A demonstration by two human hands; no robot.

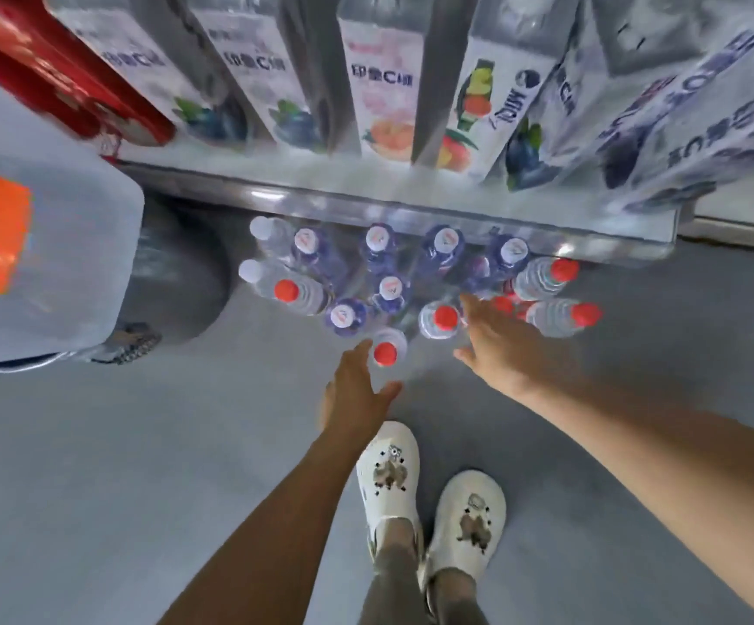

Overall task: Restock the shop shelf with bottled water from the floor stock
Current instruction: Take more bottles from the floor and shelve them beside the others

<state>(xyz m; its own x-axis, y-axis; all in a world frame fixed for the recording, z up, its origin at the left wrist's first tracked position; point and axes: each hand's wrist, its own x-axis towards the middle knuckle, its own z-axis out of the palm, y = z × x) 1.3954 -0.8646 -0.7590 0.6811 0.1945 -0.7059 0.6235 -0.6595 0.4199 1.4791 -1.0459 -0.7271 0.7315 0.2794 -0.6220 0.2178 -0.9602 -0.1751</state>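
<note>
As the red-capped bottle (386, 351) stands upright, cap up, left hand (357, 390) splayed beside it, right hand (496, 349) splayed off to its right

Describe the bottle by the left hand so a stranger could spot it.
Below the shelf edge, bottles cluster on the grey floor. The red-capped bottle stands at the cluster's near edge, by the left hand. Of all red caps, it is closest to the white shoes.

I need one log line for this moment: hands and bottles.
phase: reach | left hand: open, beside nearest red-cap bottle | right hand: open, above floor bottles | held: nothing
</note>
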